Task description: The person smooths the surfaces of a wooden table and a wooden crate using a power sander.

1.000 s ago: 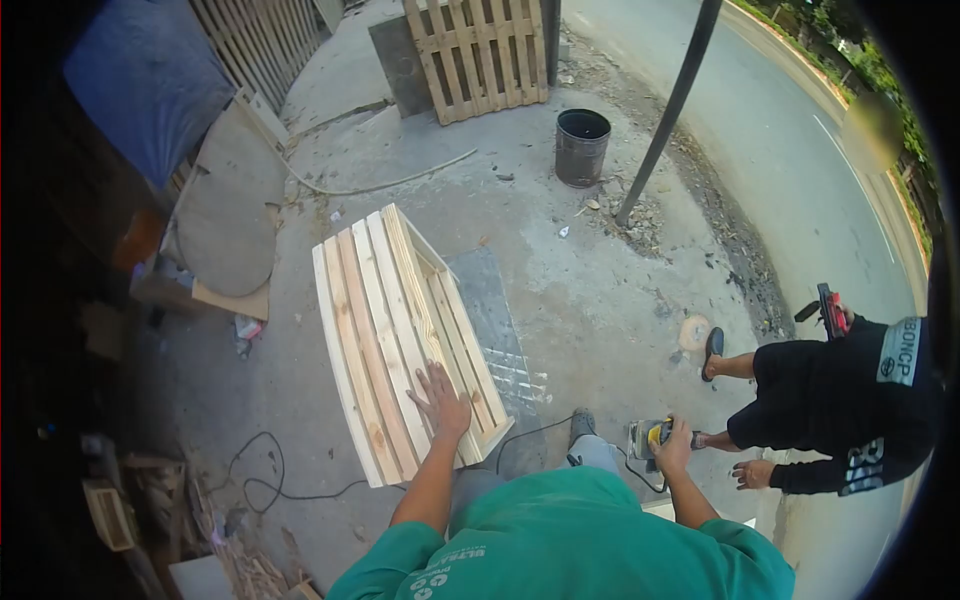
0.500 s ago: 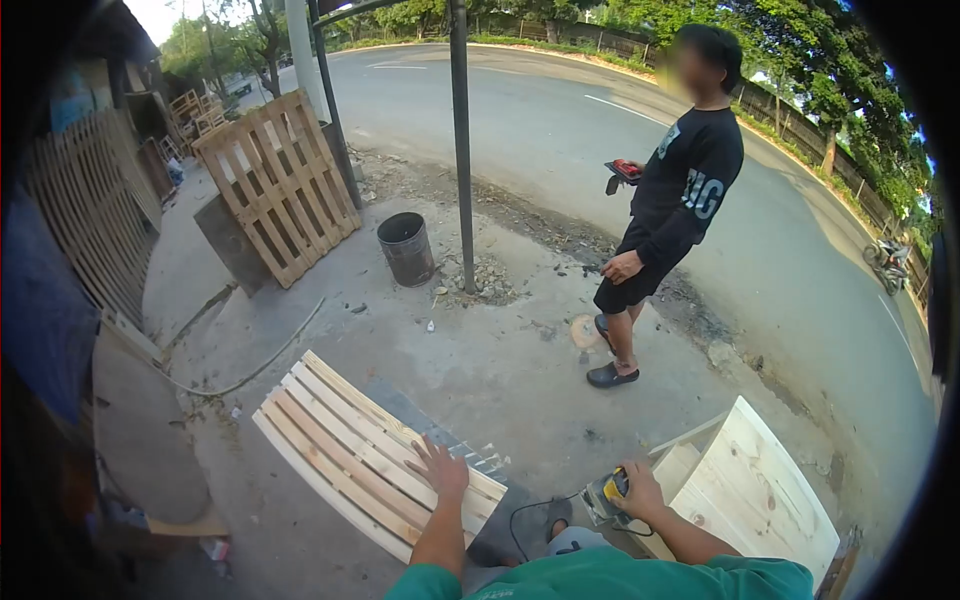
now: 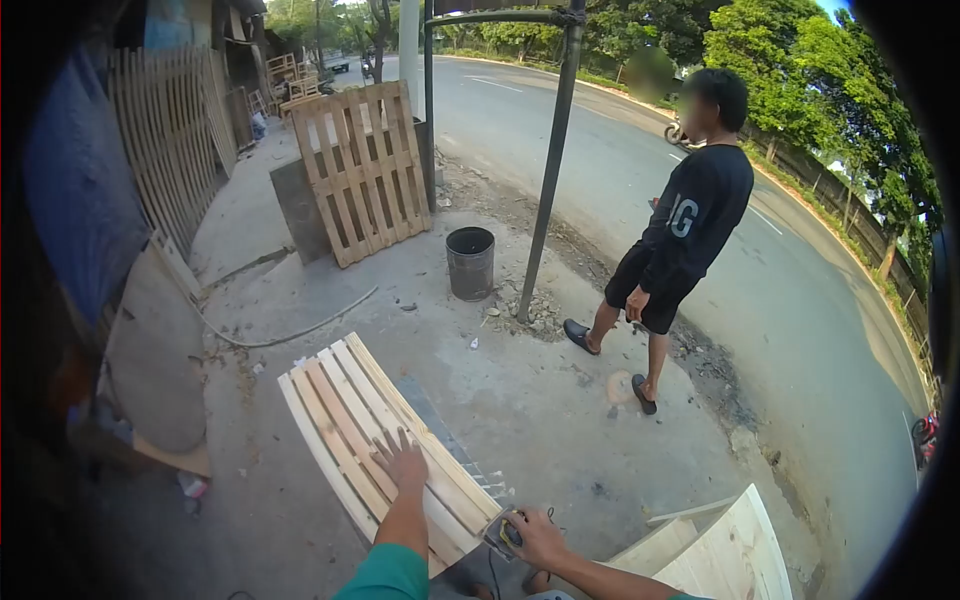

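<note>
My left hand [image 3: 402,462] lies flat with spread fingers on a slatted panel of pale wood [image 3: 345,400]. My right hand [image 3: 537,538] is wrapped round a black and yellow power sander [image 3: 506,532], which is at the panel's near right corner. A dark cord hangs from the tool. Whether the sander's underside touches the wood cannot be made out.
A pale wooden box-like piece [image 3: 735,550] stands at the lower right. Beyond are a black bucket [image 3: 470,264], a metal post [image 3: 552,170], an upright pallet [image 3: 365,175] and a hose [image 3: 290,338]. Another person [image 3: 700,210] in black stands near the road.
My right hand has brought the sander left, from beside the box-like piece to the panel's corner. My left hand stays on the slats. The other person has turned and stepped; the view has shifted.
</note>
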{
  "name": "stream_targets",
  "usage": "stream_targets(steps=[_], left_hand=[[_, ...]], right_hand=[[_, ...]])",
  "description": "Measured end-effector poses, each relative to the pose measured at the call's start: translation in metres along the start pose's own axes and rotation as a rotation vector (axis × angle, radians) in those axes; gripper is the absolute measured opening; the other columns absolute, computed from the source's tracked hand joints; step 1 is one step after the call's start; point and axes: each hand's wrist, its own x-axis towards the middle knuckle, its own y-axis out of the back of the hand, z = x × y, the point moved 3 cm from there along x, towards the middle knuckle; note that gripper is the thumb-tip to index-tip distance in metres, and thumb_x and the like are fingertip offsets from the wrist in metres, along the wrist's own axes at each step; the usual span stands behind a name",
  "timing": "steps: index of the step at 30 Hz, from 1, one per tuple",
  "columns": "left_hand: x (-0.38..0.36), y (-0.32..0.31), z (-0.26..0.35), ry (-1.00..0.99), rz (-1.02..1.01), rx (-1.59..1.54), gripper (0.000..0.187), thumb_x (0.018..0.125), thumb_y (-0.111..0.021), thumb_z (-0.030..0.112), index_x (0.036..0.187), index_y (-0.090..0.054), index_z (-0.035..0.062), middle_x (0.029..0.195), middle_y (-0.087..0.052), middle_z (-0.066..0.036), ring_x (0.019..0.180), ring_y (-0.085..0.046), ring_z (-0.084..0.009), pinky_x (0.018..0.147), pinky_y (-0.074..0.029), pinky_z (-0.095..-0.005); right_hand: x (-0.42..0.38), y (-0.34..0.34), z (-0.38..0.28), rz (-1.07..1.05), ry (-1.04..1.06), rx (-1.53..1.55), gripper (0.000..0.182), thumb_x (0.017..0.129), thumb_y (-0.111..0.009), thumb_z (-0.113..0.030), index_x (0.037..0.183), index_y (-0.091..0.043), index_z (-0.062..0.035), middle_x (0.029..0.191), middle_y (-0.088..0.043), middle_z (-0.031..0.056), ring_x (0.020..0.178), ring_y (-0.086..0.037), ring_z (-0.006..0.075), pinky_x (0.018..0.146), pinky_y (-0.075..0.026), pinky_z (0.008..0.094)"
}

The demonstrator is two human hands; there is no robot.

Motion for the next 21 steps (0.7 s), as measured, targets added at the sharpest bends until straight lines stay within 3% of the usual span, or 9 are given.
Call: stream_targets(steps=[6, 12, 21], left_hand=[[-0.011, 0.008, -0.106, 0.166, 0.191, -0.122, 0.07, 0.104, -0.035, 0.048, 0.162, -0.018, 0.0129, 0.171, -0.001, -0.011, 0.156, 0.005, -0.0388, 0.122, 0.008, -0.0637], [-0.002, 0.011, -0.105, 0.191, 0.199, -0.12, 0.076, 0.101, -0.042, 0.046, 0.162, -0.015, 0.0093, 0.171, -0.004, -0.012, 0.156, 0.002, -0.0381, 0.123, 0.008, -0.0613], [0.01, 0.009, -0.103, 0.228, 0.135, -0.101, 0.078, 0.1, -0.043, 0.048, 0.161, -0.018, 0.0062, 0.171, -0.001, -0.013, 0.156, 0.006, -0.0377, 0.123, 0.009, -0.0606]], right_hand=[[0.083, -0.043, -0.031, -0.042, 0.157, -0.117, 0.057, 0.08, -0.076, -0.022, 0.134, -0.055, -0.02, 0.13, -0.055, 0.0133, 0.112, -0.056, 0.0352, 0.086, -0.056, 0.0448], [0.197, -0.045, -0.051, -0.032, 0.182, -0.15, 0.049, 0.086, -0.07, -0.026, 0.132, -0.053, -0.0188, 0.131, -0.054, 0.0144, 0.112, -0.056, 0.0353, 0.083, -0.058, 0.0453], [0.433, -0.07, -0.113, -0.008, 0.433, -0.033, 0.048, 0.091, -0.056, -0.016, 0.139, -0.05, -0.0141, 0.126, -0.053, 0.0182, 0.109, -0.056, 0.038, 0.083, -0.055, 0.0484]])
